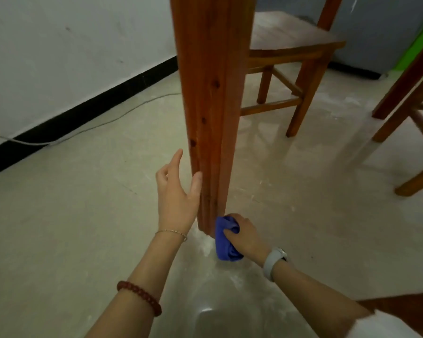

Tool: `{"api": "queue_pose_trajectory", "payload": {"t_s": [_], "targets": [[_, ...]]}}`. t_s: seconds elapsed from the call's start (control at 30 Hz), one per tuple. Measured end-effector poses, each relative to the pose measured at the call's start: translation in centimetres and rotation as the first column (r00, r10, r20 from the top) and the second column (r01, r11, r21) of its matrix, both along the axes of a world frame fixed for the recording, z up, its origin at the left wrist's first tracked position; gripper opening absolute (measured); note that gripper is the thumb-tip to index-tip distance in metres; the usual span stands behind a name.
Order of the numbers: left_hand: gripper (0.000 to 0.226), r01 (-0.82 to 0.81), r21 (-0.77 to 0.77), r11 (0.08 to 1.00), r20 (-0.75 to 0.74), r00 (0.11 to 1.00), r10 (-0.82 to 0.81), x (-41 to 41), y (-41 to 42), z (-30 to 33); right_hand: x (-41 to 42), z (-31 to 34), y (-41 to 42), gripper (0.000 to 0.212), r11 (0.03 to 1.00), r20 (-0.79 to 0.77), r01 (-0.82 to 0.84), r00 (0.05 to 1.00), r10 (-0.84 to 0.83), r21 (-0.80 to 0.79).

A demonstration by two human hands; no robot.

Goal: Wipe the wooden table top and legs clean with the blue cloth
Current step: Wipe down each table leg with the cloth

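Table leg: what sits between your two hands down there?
The table leg itself, in the head view: left hand beside it, right hand pressing the blue cloth.

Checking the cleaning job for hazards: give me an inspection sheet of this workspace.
Surface: pale floor, dusty white smears near the leg.
Job's things: table leg upright; blue cloth bunched against its base.
Clutter: nothing seen.
Hands: left hand open, thumb against the leg; right hand gripping the cloth.
Cables: grey cable along the wall's black skirting.
Surroundings: wooden chair behind; another chair's legs at right.
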State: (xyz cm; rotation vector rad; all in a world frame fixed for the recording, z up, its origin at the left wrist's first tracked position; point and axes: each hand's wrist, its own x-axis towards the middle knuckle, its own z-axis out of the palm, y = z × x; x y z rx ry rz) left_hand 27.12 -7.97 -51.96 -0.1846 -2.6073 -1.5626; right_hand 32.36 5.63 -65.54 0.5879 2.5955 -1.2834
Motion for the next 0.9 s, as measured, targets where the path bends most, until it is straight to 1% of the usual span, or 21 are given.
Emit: {"api": "queue_pose_trajectory", "payload": {"t_s": [0.07, 0.1, 0.17, 0.23, 0.27, 0.33, 0.4, 0.47, 0.5, 0.6, 0.7, 0.8, 0.9], "targets": [[0.051, -0.046, -0.108, 0.993, 0.086, 0.995, 0.055, 1.2, -2.6, 0.5, 1.5, 3.5, -0.9, 0.031, 1.000, -0.022, -0.001, 1.000, 0.001, 0.009], [0.048, -0.065, -0.163, 0.984, 0.120, 0.989, 0.085, 2.1, -4.1, 0.8, 2.5, 5.3, -1.6, 0.028, 1.000, -0.052, 0.025, 0.998, -0.025, -0.008], [0.042, -0.097, -0.271, 0.958, 0.148, 0.979, 0.141, 4.2, -7.2, 2.0, 4.6, 9.2, -3.6, 0.028, 0.988, -0.098, 0.130, 0.986, -0.138, -0.078], [0.039, -0.131, -0.308, 0.942, 0.177, 0.965, 0.192, 6.6, -10.4, 3.9, 6.8, 12.9, -6.0, 0.027, 0.974, -0.119, 0.204, 0.969, -0.215, -0.099], [0.038, -0.158, -0.303, 0.940, 0.219, 0.948, 0.230, 7.7, -11.8, 5.2, 7.7, 14.7, -7.3, 0.024, 0.977, -0.123, 0.199, 0.971, -0.207, -0.078], [0.038, -0.210, -0.296, 0.932, 0.317, 0.899, 0.304, 10.1, -14.3, 8.0, 9.9, 18.6, -9.7, 0.022, 0.994, -0.106, 0.107, 0.989, -0.104, 0.028], [0.043, -0.222, -0.304, 0.927, 0.360, 0.874, 0.327, 12.3, -16.2, 11.6, 11.5, 23.2, -11.6, 0.032, 0.991, -0.073, 0.015, 0.997, -0.005, 0.130], [0.049, -0.215, -0.336, 0.917, 0.386, 0.857, 0.343, 13.7, -17.7, 15.5, 12.1, 27.9, -13.1, 0.037, 0.985, -0.061, 0.005, 0.998, 0.006, 0.172], [0.047, -0.207, -0.352, 0.913, 0.411, 0.842, 0.349, 14.2, -18.3, 17.4, 12.4, 30.2, -13.9, 0.038, 0.985, -0.050, 0.013, 0.999, -0.005, 0.172], [0.037, -0.181, -0.365, 0.913, 0.493, 0.794, 0.354, 15.4, -20.1, 23.5, 12.9, 37.0, -16.4, 0.041, 0.990, -0.019, 0.022, 1.000, -0.019, 0.143], [0.038, -0.149, -0.384, 0.911, 0.490, 0.803, 0.338, 16.2, -21.2, 29.6, 13.0, 43.2, -18.7, 0.043, 0.996, 0.011, 0.024, 1.000, -0.025, 0.083], [0.038, -0.073, -0.438, 0.896, 0.503, 0.806, 0.312, 15.5, -21.5, 33.2, 12.3, 47.4, -19.9, 0.046, 0.999, 0.027, 0.005, 1.000, -0.006, 0.040], [0.037, 0.023, -0.454, 0.890, 0.540, 0.802, 0.254, 13.6, -21.2, 35.5, 11.4, 50.2, -19.9, 0.047, 0.997, 0.048, 0.076, 0.996, -0.075, -0.003]]}}
